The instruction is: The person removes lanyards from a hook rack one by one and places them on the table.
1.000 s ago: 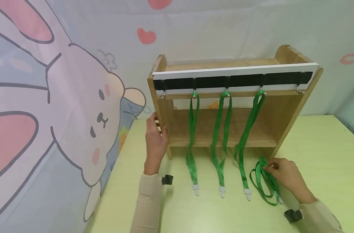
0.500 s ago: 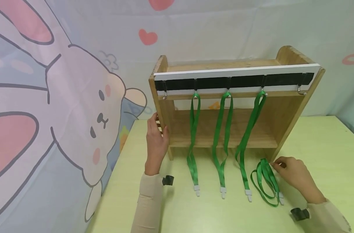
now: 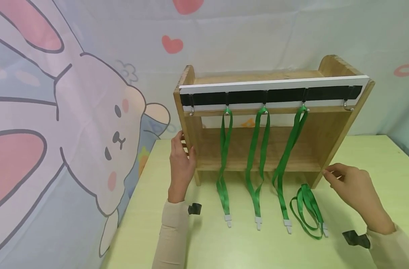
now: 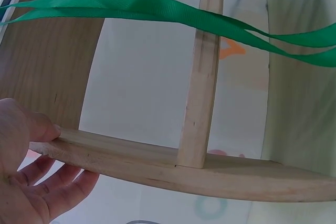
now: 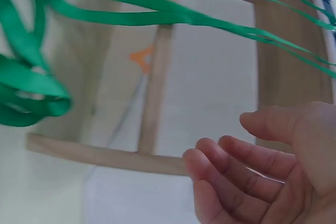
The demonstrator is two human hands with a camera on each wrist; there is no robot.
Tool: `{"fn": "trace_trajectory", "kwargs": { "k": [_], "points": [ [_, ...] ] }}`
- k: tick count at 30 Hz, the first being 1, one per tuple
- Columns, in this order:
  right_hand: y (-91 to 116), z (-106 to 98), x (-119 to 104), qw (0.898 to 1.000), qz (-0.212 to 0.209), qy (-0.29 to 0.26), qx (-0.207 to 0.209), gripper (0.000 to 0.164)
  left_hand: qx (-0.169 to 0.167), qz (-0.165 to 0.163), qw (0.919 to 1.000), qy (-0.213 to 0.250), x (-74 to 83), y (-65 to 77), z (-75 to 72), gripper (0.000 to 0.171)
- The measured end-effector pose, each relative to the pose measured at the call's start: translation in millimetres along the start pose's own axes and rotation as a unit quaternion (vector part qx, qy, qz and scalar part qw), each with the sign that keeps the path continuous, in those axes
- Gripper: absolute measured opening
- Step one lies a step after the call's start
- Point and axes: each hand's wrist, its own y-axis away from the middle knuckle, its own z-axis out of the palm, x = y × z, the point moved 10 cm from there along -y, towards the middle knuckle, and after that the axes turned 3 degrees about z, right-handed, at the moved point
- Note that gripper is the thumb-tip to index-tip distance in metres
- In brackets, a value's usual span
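Observation:
A small wooden shelf carries a white board with a black strip and metal hooks. My left hand grips its left side panel, thumb on one face and fingers on the other. Three green lanyards hang from the middle hooks, white clips at their lower ends. A fourth lanyard, loosely folded, lies on the table by the right front leg. My right hand is beside the right side panel, fingertips close to its edge. The right wrist view shows its fingers loosely bent with nothing between them.
The end hooks, left and right, bear nothing. A pale green table holds the shelf, and a printed cloth hangs behind it and along the left.
My right hand has let go of the folded lanyard and moved up and right to the shelf's right side. The left hand keeps its grip on the panel.

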Motion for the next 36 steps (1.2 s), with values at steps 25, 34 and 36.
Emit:
{"fn": "trace_trajectory", "kwargs": {
  "k": [25,34,36],
  "points": [
    [-33,-54,-87,0.945,-0.066,-0.201,0.251,0.014,0.012,0.016,0.9998,-0.003,-0.2,1.8,-3.5,0.051],
    [-48,-43,-101,0.948,-0.053,-0.226,0.218,0.021,0.01,0.017,0.9998,0.003,-0.5,0.7,-1.1,0.051],
    [-50,-41,-103,0.95,-0.052,-0.225,0.21,0.021,0.011,0.017,0.9998,0.004,-0.5,1.0,-0.1,0.05]
  ]
}}
